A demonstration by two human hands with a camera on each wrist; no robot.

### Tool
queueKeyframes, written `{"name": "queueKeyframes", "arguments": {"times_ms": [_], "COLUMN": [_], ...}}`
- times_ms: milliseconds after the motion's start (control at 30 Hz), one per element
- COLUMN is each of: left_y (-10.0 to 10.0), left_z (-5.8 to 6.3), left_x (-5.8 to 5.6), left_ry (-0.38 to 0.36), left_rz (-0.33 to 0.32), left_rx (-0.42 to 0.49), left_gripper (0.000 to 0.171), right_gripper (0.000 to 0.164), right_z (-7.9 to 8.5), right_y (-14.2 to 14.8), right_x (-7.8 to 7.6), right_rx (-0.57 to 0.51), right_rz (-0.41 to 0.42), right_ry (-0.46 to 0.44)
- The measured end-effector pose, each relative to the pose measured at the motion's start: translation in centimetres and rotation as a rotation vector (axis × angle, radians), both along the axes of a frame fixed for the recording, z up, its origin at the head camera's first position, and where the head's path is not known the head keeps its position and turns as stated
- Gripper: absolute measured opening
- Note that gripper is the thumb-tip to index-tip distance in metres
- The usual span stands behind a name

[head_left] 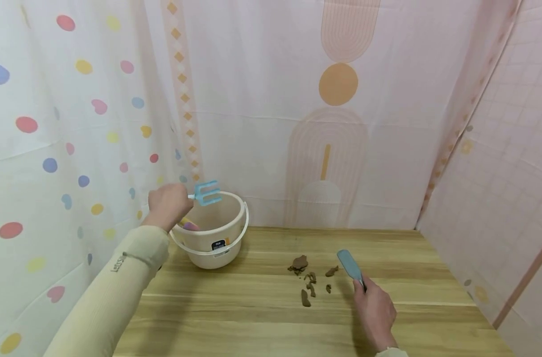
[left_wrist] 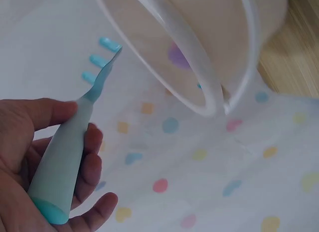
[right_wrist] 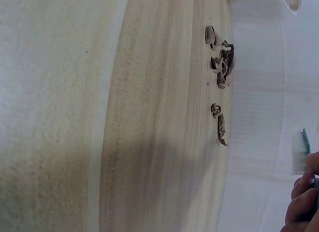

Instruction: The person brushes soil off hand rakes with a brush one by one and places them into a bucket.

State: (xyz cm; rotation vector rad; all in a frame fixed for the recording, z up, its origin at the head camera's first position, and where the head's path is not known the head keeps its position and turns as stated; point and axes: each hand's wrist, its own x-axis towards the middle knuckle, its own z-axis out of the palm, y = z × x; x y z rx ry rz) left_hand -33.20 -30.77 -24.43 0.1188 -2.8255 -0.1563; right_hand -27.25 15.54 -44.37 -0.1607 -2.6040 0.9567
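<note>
My left hand [head_left: 169, 203] grips a toy garden fork [head_left: 207, 193] over the left rim of a white bucket [head_left: 214, 238]. In the left wrist view the fork's pale handle [left_wrist: 62, 157] lies across the palm, its light blue tines pointing to the bucket's opening. A purple and yellow item [head_left: 189, 225] shows inside the bucket. My right hand [head_left: 375, 310] holds a blue-green brush [head_left: 349, 265] above the table, and its pale bristles [right_wrist: 299, 154] show in the right wrist view. Left of the brush, several brown crumbly pieces [head_left: 300, 263] lie scattered on the table.
The wooden table [head_left: 253, 317] ends at the back against a patterned curtain [head_left: 262, 148]. A dotted curtain [head_left: 96, 148] hangs close on the left, another curtain [head_left: 503, 188] on the right. The bucket's white handle [head_left: 246, 223] hangs down along its front.
</note>
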Motion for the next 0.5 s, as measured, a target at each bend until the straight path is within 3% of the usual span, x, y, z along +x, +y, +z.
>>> {"name": "queueKeyframes", "arguments": {"times_ms": [133, 267, 500], "left_y": [-0.2, 0.3, 1.6], "left_z": [0.4, 0.3, -2.1], "left_x": [-1.3, -2.7, -4.6], "left_ry": [-0.083, -0.122, -0.125], "left_rz": [0.004, 0.014, 0.011], "left_rx": [-0.052, -0.1, -0.125], "left_gripper": [0.016, 0.012, 0.02], "right_gripper": [0.034, 0.032, 0.04], "right_z": [0.1, 0.0, -0.4], "right_y": [0.1, 0.2, 0.5], "right_x": [0.0, -0.1, 0.0], "right_rx": [-0.001, -0.008, -0.006], "right_rz": [0.002, -0.002, -0.005], "right_ry": [-0.005, -0.002, -0.007]}}
